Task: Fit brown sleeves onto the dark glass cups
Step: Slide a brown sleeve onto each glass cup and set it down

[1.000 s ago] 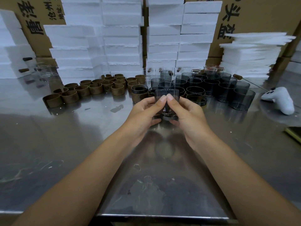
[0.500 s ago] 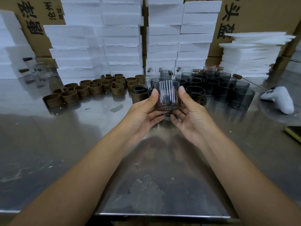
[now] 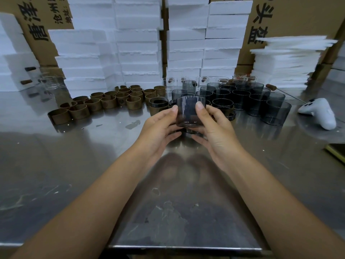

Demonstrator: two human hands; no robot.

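I hold one dark glass cup (image 3: 188, 113) upright above the steel table, mouth up, with no sleeve on it. My left hand (image 3: 158, 126) grips its left side and my right hand (image 3: 212, 128) its right side, thumbs on the near wall. Behind it stands a cluster of several bare dark glass cups (image 3: 240, 98). Several brown sleeves (image 3: 112, 101) stand in rows at the back left. A cup with a brown sleeve on it (image 3: 158, 106) stands just left of the held cup.
Stacks of white foam boxes (image 3: 138, 43) and foam sheets (image 3: 285, 62) line the back, with cardboard cartons behind. A white controller (image 3: 319, 113) lies at the right. A yellow-edged flat object (image 3: 337, 152) sits at the right edge. Several clear glasses (image 3: 50, 82) stand at the back left.
The cup rose from between my closed hands, was lifted and turned upright. My hands now hold it a little lower and closer in than half a second ago.
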